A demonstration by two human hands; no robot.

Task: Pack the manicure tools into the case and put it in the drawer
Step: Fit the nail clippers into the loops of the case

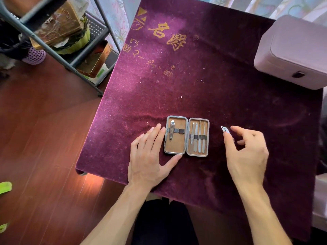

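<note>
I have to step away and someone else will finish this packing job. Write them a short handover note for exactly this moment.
Left hand: open, flat on the purple cloth, fingers and thumb bracing the left edge of the open case.
Right hand: pinching a small nail clipper, raised to the right of the case.
Done: large clipper strapped in the left half; three slim tools strapped in the right half.
Left: slide the small clipper under the free part of the left strap, close the case, put it in the drawer. No drawer is clearly visible; a closed lilac box sits far right.

Dim warm light, wide-angle edge distortion.
</note>
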